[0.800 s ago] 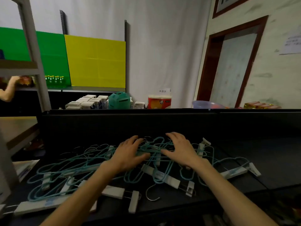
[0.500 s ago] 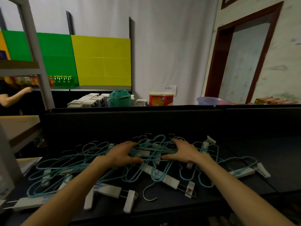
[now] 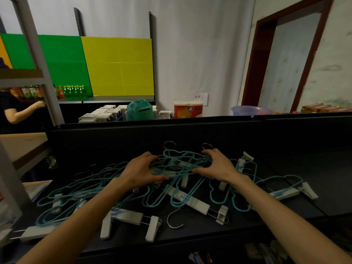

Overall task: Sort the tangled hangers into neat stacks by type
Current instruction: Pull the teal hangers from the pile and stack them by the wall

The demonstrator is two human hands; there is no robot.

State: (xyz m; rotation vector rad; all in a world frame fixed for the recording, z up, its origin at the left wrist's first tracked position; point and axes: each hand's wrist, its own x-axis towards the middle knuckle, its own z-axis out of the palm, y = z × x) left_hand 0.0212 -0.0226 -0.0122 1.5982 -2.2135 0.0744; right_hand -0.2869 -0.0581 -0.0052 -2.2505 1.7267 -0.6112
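Observation:
A tangle of teal wire hangers lies across the dark table, mixed with several white clip hangers. One white clip hanger lies near the front edge, another white clip hanger at the right. My left hand and my right hand grip the raised middle of the teal tangle from either side, fingers curled around the wires. A loose metal hook lies in front.
A black back wall rises behind the table. Beyond it stand cartons, a teal jug, a tissue pack and a purple bowl. A person reaches into a shelf at far left.
Both hands have closed from flat on the pile to gripping the teal wires, and the middle of the tangle has lifted slightly. The view has shifted a little.

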